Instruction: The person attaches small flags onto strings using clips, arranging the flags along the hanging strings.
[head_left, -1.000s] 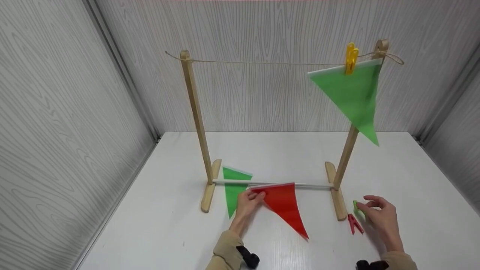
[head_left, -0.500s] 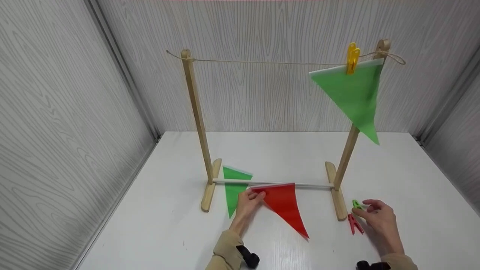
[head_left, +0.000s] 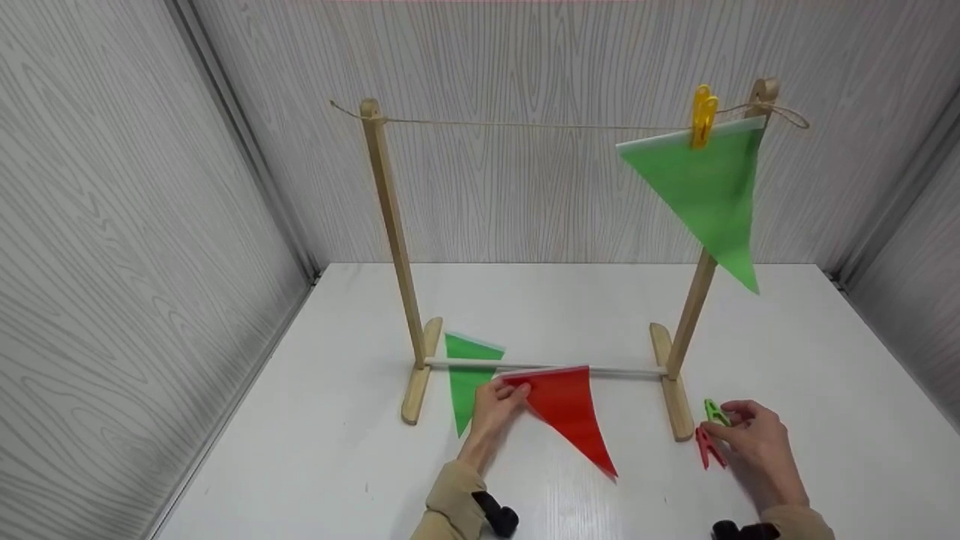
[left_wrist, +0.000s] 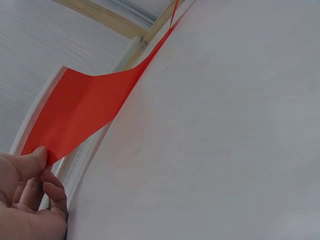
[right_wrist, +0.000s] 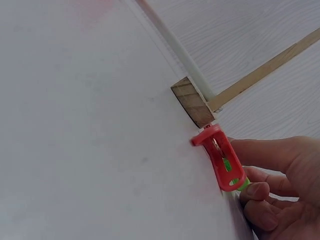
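Note:
My left hand pinches the white-edged top corner of a red triangular pennant, whose point trails to the right. In the left wrist view, the thumb lies over the corner of the red cloth. Over on the right, my right hand has its thumb and fingers around a small green clothespin; whether it is lifted I cannot tell. A red clothespin lies just in front, close to the thumb. The right wrist view shows this red clothespin hiding most of the green one.
A wooden stand with a left post and right post holds a string. From it hangs a green pennant, clipped by a yellow clothespin. Another green pennant lies beneath the white crossbar.
My right hand has shifted slightly, its thumb coming down toward the red clothespin, so more of the green clothespin shows. My left hand and the red pennant have stayed in place.

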